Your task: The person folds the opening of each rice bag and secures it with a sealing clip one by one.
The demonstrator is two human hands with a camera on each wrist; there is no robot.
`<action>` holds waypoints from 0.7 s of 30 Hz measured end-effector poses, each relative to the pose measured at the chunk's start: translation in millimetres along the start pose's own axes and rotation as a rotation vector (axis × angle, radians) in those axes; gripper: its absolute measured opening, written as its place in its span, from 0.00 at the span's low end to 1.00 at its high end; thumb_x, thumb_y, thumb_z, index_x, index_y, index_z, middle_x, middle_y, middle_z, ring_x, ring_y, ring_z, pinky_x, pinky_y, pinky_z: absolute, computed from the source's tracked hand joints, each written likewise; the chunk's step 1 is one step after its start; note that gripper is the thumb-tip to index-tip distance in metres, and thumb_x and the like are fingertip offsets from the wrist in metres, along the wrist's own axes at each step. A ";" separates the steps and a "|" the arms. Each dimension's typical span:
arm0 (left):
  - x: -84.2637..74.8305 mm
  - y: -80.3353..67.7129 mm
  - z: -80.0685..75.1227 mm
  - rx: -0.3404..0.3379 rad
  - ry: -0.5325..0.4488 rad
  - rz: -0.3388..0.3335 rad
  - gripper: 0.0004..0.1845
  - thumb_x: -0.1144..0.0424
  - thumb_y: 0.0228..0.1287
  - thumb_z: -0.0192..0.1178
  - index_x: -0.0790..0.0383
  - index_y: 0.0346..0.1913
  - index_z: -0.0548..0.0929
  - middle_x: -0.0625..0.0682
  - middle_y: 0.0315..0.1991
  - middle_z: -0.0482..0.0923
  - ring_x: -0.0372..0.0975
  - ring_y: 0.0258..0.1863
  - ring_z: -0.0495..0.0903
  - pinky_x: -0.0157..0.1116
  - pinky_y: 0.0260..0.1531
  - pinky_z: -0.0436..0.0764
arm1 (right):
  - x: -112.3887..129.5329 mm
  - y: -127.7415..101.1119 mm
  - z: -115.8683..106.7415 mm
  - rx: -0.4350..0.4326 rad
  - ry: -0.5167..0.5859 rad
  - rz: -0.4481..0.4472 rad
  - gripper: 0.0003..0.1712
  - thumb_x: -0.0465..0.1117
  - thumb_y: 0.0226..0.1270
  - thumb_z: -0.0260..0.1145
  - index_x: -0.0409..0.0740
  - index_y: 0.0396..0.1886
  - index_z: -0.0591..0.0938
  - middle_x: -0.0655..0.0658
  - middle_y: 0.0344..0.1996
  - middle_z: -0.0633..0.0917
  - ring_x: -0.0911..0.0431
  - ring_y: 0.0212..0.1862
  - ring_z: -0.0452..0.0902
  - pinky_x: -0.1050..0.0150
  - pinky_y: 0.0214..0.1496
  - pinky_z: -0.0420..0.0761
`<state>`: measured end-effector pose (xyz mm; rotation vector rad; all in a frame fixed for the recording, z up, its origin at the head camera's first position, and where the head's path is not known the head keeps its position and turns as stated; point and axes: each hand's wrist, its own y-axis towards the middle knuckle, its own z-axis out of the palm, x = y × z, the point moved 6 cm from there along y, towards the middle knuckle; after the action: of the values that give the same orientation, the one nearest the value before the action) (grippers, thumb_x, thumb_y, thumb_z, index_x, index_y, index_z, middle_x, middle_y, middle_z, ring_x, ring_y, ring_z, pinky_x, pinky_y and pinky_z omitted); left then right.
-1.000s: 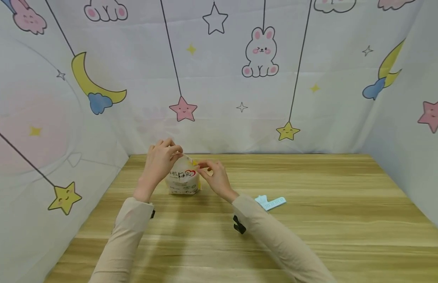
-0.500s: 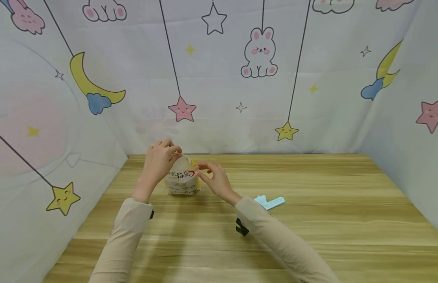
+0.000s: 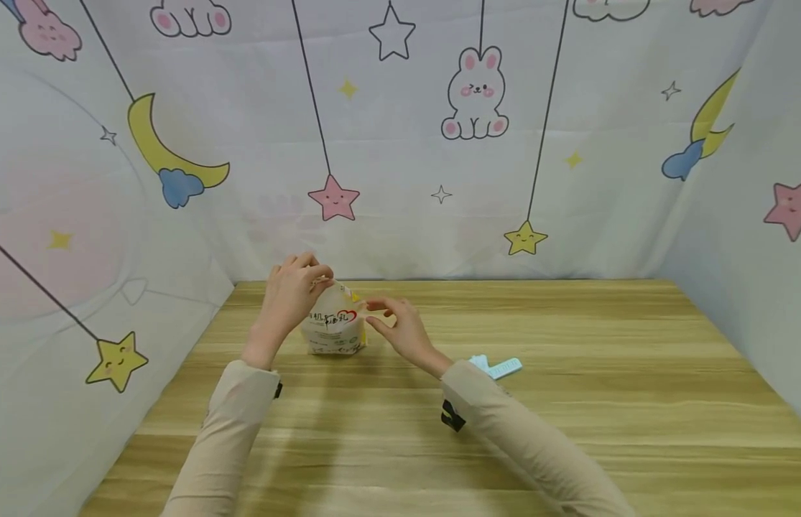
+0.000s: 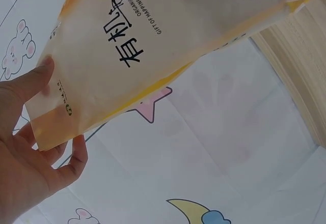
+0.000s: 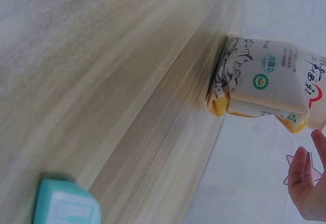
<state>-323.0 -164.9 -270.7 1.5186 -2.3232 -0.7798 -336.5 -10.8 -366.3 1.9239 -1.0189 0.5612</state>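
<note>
A cream food bag [image 3: 332, 336] with yellow sides, black lettering and a red heart stands upright on the table, its base full and its upper part flat. My left hand [image 3: 293, 291] pinches the top end; in the left wrist view, that hand [image 4: 38, 168] has its thumb on the bag's printed face [image 4: 127, 81] and fingers behind. At the bag's right side is my right hand [image 3: 403, 330], thumb and fingers apart. In the right wrist view, this hand [image 5: 308, 183] has a fingertip close to the bag [image 5: 270, 76]; whether it touches is unclear.
A light blue bag clip [image 3: 506, 368] lies on the wooden table [image 3: 633, 402], right of the bag and partly behind the right sleeve [image 3: 503, 424]. White cloth walls [image 3: 400, 143] with cartoon prints enclose the back and both sides.
My right hand has let go of the bag's upper right edge, its fingers spreading, and has shifted slightly right. The left hand keeps its pinch and the bag stays in place.
</note>
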 end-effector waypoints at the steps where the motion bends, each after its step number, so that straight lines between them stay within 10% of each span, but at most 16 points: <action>1: 0.1 0.1 -0.1 -0.001 0.003 0.000 0.06 0.60 0.56 0.60 0.56 0.33 0.84 0.51 0.30 0.74 0.46 0.29 0.69 0.43 0.29 0.66 | 0.1 -0.2 -0.6 0.001 0.000 -0.003 0.16 0.42 0.59 0.62 0.46 0.48 0.78 0.47 0.43 0.83 0.49 0.42 0.73 0.65 0.34 0.74; 21: 0.5 -0.4 0.4 0.010 -0.001 -0.001 0.06 0.60 0.56 0.60 0.56 0.34 0.84 0.52 0.31 0.74 0.46 0.30 0.70 0.43 0.29 0.67 | -2.7 -11.5 -7.2 0.089 -0.102 -0.035 0.19 0.45 0.58 0.63 0.45 0.49 0.78 0.48 0.46 0.81 0.51 0.44 0.71 0.68 0.35 0.71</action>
<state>-323.1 -165.3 -271.2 1.5235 -2.3312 -0.7706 -328.5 -0.1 -369.9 2.0634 -1.0373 0.5000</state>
